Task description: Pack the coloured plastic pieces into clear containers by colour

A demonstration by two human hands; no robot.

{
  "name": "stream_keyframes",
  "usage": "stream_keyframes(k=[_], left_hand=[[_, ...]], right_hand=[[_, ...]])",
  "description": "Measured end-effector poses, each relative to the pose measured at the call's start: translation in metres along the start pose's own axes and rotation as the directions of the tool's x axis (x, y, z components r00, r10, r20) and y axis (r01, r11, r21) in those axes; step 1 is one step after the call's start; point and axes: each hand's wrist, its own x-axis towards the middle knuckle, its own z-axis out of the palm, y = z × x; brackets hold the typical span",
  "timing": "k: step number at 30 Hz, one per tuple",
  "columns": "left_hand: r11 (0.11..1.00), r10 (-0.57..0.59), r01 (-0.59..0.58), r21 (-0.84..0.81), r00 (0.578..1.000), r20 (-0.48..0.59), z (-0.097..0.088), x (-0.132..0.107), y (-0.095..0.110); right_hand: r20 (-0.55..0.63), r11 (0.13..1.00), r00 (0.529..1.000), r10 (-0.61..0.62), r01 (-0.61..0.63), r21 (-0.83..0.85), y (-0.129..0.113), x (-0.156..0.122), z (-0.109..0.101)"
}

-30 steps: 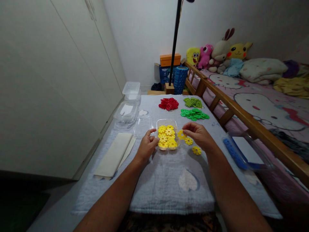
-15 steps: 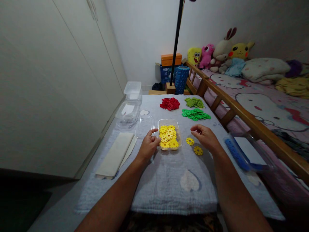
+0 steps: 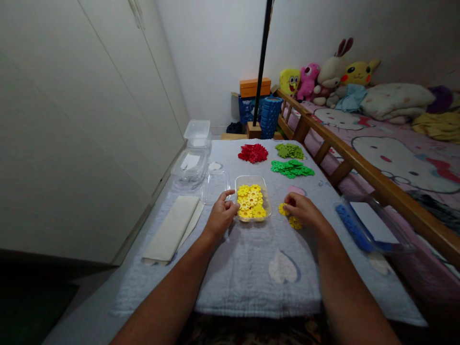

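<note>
A clear plastic box (image 3: 268, 196) in the middle of the table holds several yellow flower-shaped plastic discs (image 3: 252, 200). My left hand (image 3: 222, 214) grips the box by its left wall, thumb and forefinger at the side. To the right of the box, my right hand (image 3: 302, 209) has its fingertips closed at the edge of a loose yellow disc (image 3: 282, 209). Just below those fingers a second loose yellow disc (image 3: 295, 223) lies on the cloth, partly covered by the hand.
Behind the box lie piles of red discs (image 3: 253, 153), olive-green discs (image 3: 289, 151) and green discs (image 3: 292, 168). A clear lid (image 3: 215, 187) and folded beige cloth (image 3: 172, 230) are on the left. Lidded boxes (image 3: 190, 163) stand farther back; a box with blue pieces (image 3: 354, 227) sits right.
My right hand has come down and closed its fingertips on the upper loose yellow disc. The left hand stays at the box.
</note>
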Motion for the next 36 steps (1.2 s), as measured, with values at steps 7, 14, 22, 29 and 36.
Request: stream_keyframes(k=[7, 14, 22, 29, 36], left_hand=[[1.0, -0.01, 0.01, -0.015, 1.0, 0.005, 0.001, -0.001, 0.0], [1.0, -0.01, 0.01, 0.007, 1.0, -0.009, 0.002, -0.001, 0.003], [1.0, -0.021, 0.021, 0.004, 1.0, -0.012, 0.002, -0.001, 0.003], [1.0, -0.027, 0.027, -0.014, 1.0, -0.001, 0.002, 0.0, 0.002], [1.0, -0.014, 0.014, -0.002, 1.0, -0.012, 0.001, -0.001, 0.002]], right_hand=[[-0.188, 0.974, 0.978, -0.093, 0.129, 0.186, -0.049, 0.002, -0.017], [-0.236, 0.938, 0.96, -0.147, 0.212, 0.275, -0.095, 0.033, 0.002], [-0.23, 0.983, 0.971, -0.061, 0.098, 0.154, -0.062, 0.025, -0.009], [0.064, 0.971, 0.998, -0.005, 0.02, -0.236, -0.01, -0.004, -0.028], [0.187, 0.954, 0.977, 0.103, -0.044, -0.296, -0.001, -0.018, -0.023]])
